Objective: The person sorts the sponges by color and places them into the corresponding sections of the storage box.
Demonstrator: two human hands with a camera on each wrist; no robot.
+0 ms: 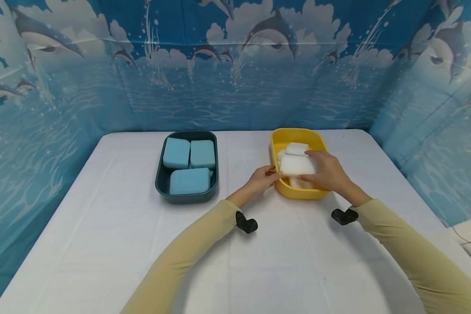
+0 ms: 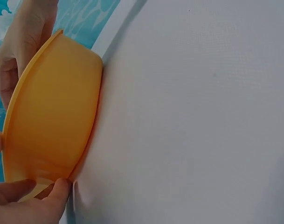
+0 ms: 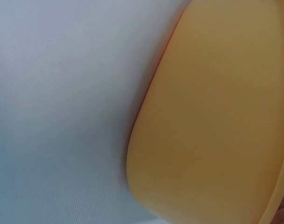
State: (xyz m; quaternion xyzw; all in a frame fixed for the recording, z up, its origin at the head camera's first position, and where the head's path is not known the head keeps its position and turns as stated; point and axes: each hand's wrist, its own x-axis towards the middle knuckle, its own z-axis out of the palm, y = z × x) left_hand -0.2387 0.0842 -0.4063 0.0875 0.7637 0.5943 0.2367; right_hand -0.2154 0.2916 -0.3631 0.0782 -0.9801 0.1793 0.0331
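A yellow tub (image 1: 298, 193) stands at the right of the table with several white sponge-like blocks in it. My right hand (image 1: 327, 171) reaches over its right side and grips a white block (image 1: 297, 165) between thumb and fingers. Another white block (image 1: 297, 148) lies just behind that one. At the tub's left side, my left hand (image 1: 262, 179) holds the wall near the rim. Fingertips (image 2: 58, 198) press against the tub's outside in the left wrist view. The right wrist view shows mostly the tub's outer wall (image 3: 211, 116); the block is hidden there.
A dark green tub (image 1: 188, 199) with several light blue blocks (image 1: 189, 181) stands to the left. Both tubs are on a white-covered table (image 1: 102, 244). A dolphin-print curtain (image 1: 235, 96) hangs behind and along the sides.
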